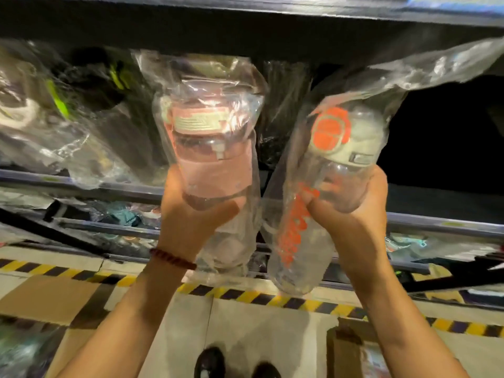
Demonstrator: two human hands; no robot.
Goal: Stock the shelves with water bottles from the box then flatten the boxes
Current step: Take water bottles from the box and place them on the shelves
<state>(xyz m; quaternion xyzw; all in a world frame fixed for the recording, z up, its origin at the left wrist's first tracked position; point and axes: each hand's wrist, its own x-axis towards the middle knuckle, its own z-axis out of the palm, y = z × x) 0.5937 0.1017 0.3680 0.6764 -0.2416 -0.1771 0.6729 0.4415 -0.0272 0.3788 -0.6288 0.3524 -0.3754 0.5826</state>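
Note:
My left hand (188, 214) grips a pink water bottle (212, 148) wrapped in a clear plastic bag, held up at the shelf opening. My right hand (351, 214) grips a clear bottle with an orange lid and orange lettering (335, 148), also bagged, just to the right of the pink one. Both bottles point lid-first toward the upper shelf (436, 225), whose right side is dark. Several bagged dark bottles with green accents (62, 105) lie on the shelf at the left.
A shelf board (245, 12) runs overhead. Lower shelves (109, 227) hold more bagged goods. Yellow-black hazard tape (272, 296) crosses the floor. Cardboard boxes sit at the lower left (46, 298) and lower right (351, 356). My shoes (210, 364) show at the bottom.

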